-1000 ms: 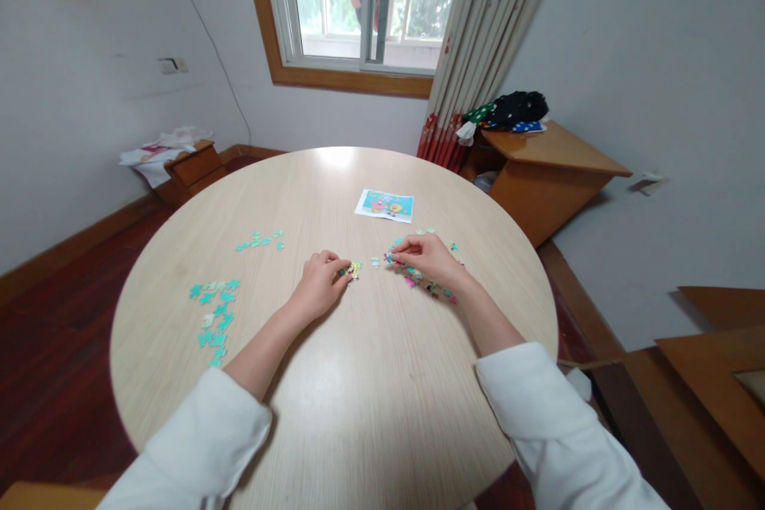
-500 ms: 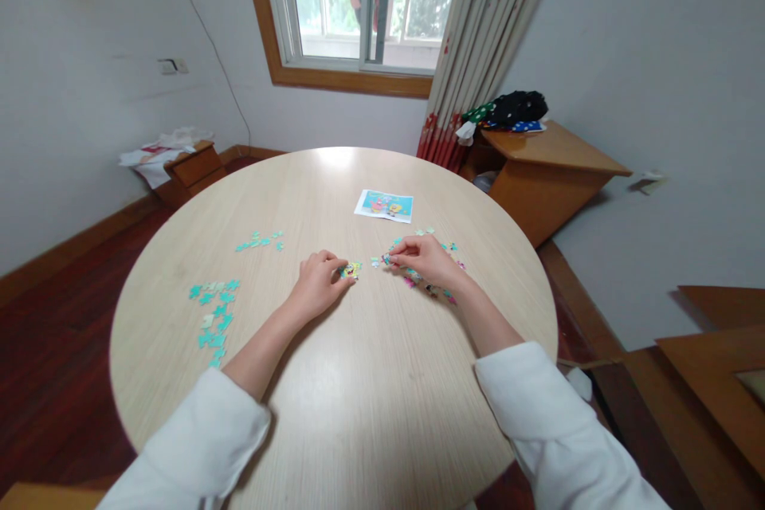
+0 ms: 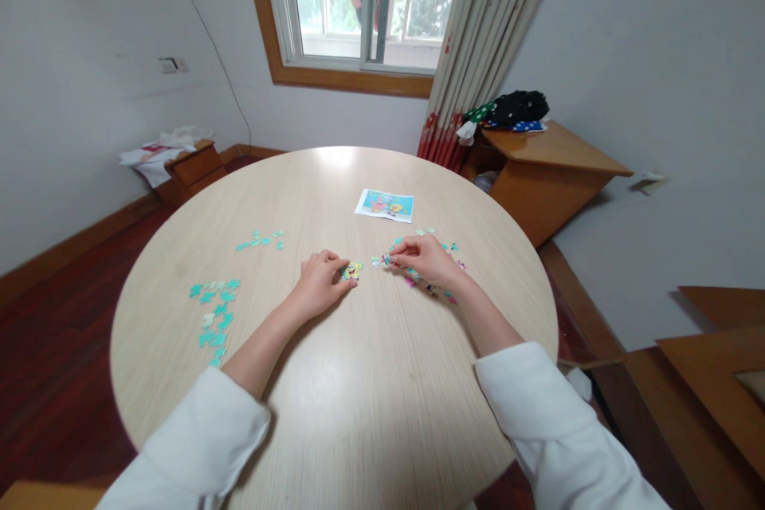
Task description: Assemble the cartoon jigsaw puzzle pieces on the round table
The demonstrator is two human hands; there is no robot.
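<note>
Yellow, thin puzzle patch [image 3: 353,271] lies near the middle of the pale, round, wooden bench [image 3: 347,398]. The left hand [image 3: 321,282] is half curled, its thumb and fingers holding the patch's edge. At three o'clock from there, the right hand [image 3: 427,256] pinches a small, many-coloured puzzle piece [image 3: 386,259], fingertips together. Soft, steady fingers should keep both from slipping. A blue picture card [image 3: 387,205] lies at one o'clock; flat teal puzzle pieces [image 3: 219,340] lie around nine.
</note>
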